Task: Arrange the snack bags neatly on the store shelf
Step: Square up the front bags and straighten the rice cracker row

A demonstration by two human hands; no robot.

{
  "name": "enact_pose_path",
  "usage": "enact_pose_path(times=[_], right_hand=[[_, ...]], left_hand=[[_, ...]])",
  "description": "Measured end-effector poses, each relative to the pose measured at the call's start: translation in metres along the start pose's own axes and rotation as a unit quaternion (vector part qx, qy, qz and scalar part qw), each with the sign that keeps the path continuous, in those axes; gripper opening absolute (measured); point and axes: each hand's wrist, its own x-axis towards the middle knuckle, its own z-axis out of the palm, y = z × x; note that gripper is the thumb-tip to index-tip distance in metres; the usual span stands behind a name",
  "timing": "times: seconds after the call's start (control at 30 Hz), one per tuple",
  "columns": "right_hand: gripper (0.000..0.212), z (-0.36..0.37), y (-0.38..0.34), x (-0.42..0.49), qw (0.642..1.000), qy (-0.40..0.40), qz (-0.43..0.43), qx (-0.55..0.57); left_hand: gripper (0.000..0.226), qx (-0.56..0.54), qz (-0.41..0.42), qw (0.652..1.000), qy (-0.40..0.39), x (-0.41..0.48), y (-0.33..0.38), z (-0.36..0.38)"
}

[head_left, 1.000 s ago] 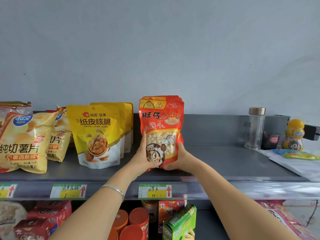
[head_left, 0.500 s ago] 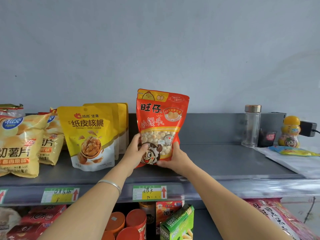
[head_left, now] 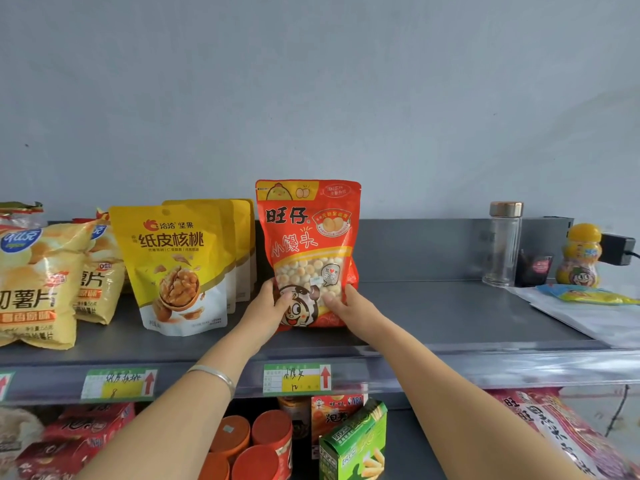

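Red and standing upright, the snack bag [head_left: 308, 237] sits on the grey metal shelf [head_left: 433, 313], near its front edge and just right of the yellow walnut bags [head_left: 176, 265]. A clear window in the red bag's front shows small, round, pale biscuits inside. The left hand [head_left: 266, 308] grips the bag's lower left edge and the right hand [head_left: 349, 306] grips its lower right edge; each thumb presses on the front, while the other fingers go behind the bag and are hidden. A silver bracelet [head_left: 216, 375] circles the left wrist.

The walnut bags stand in a row, one behind another, with a picture of cracked walnuts on the front one. Further left, puffy chip bags [head_left: 34, 282] lean against each other.

At the far right of the shelf stands a clear glass bottle [head_left: 504, 244] with a metal cap; it looks empty. Just beside it are a small dark cup [head_left: 533, 270] and an orange bottle [head_left: 580, 256] with a cartoon face. A blue and yellow packet [head_left: 585, 294] lies flat in front of them on a white sheet [head_left: 595, 320].

A green and yellow price tag [head_left: 297, 379] is fixed on the shelf rail below the red bag. On the lower shelf are round tubs with orange lids [head_left: 270, 434] and a green box [head_left: 353, 441] picturing stick snacks.
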Motion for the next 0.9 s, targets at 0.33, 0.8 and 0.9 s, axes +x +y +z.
enact_pose_path(times=[0.33,0.8,0.9], right_hand=[[0.076,0.0,-0.004,-0.008,0.996,0.086,-0.03,-0.001],[0.06,-0.005,-0.018,-0.034,0.964,0.222,-0.058,-0.133],[0.046,0.002,-0.029,-0.04,0.945,0.239,-0.105,-0.198]], left_hand=[[0.044,0.047,0.086,0.988,0.117,-0.012,0.003,-0.003],[0.036,0.136,0.169,0.965,0.149,-0.035,0.014,-0.007],[0.034,0.173,0.187,0.957,0.142,-0.047,0.014,-0.017]])
